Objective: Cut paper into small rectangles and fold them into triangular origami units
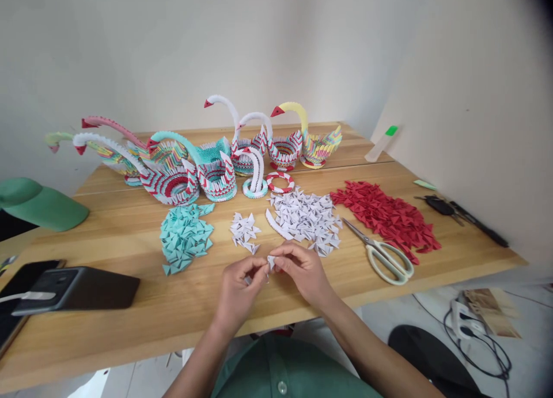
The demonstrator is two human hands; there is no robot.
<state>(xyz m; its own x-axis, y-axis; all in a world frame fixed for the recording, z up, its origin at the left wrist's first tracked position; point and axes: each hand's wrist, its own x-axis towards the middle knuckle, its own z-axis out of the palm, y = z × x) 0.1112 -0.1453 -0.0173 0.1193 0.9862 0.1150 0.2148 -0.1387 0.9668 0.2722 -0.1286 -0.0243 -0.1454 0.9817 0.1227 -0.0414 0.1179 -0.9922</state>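
Observation:
Between my fingertips, above the front of the table, is a small white folded paper piece point(271, 261). My left hand point(242, 285) pinches it from the left, and my right hand point(302, 271) pinches it from the right. Just beyond my hands lies a small cluster of white paper triangles point(244, 231). Farther right is a larger heap of white paper triangles point(309, 216), with a curved white strip of joined pieces point(277, 225) along its left edge. To the left of my hands is a pile of turquoise paper triangles point(185, 237).
Several folded-paper swans point(170, 182) stand at the back. A red-and-white paper ring point(280, 182) lies before them. Red paper triangles point(389, 213) and scissors point(384, 257) are at right. A dark power bank or box point(95, 288) and green cap point(47, 205) sit at left.

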